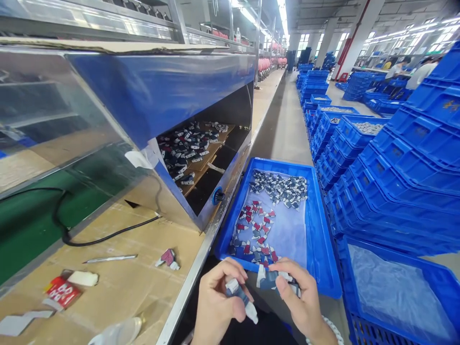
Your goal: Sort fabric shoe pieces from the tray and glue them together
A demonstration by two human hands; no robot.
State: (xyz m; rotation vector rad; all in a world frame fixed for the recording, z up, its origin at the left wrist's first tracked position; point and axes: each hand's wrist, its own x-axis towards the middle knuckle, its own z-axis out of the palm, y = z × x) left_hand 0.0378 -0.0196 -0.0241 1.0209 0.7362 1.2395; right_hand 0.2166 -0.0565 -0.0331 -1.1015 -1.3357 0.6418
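Note:
My left hand (215, 302) is closed around a small blue and white part (241, 299), held between thumb and fingers. My right hand (300, 297) grips several similar small blue and white parts (273, 278), close to the left hand. Both hands hover at the near edge of a blue crate (319, 230) lined with clear plastic, which holds many small red, white and dark parts (258, 235) and a dark cluster (283, 189) at its far end.
A blue machine housing (161, 96) opens on the left, with many small parts (187, 148) on a cardboard shelf inside. The cardboard-covered bench (122, 282) carries a black cable, tweezers (108, 258), a loose part (168, 258) and a red packet (62, 291). Stacked blue crates (413, 167) fill the right. People work far right.

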